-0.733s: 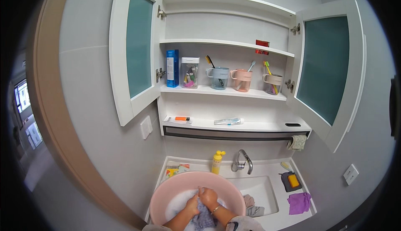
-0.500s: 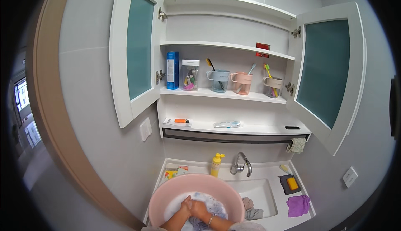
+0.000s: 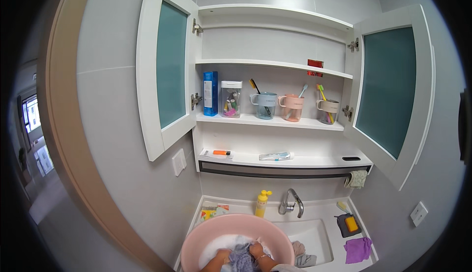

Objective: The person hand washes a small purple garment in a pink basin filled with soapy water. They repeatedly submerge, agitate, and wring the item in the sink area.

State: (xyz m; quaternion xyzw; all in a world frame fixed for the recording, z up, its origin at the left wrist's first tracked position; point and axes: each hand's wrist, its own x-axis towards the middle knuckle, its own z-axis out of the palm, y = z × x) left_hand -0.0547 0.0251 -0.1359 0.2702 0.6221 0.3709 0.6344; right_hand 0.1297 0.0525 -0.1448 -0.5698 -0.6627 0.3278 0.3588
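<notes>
A grey-purple wet cloth (image 3: 241, 258) is bunched up between my hands inside the pink basin (image 3: 192, 238), above white suds (image 3: 211, 245). My right hand (image 3: 256, 249) is closed on the cloth's right side. On the cloth's left side, my left hand (image 3: 222, 257) is closed round a fold of it, its fingertips partly hidden by the fabric. Both forearms reach in from the lower edge.
The basin overlaps a white sink (image 3: 318, 235) holding grey and beige cloths (image 3: 304, 258). Behind stand a yellow pump bottle (image 3: 262, 204) and a chrome faucet (image 3: 291, 204). A purple cloth (image 3: 358, 250) and yellow sponge (image 3: 351, 224) lie right. Open cabinet doors (image 3: 425, 75) flank shelved cups.
My hands, clasped together over the suds before, have moved apart and now have the grey-purple cloth gathered up between them. The whole view has shifted slightly, with the scene lower and further right.
</notes>
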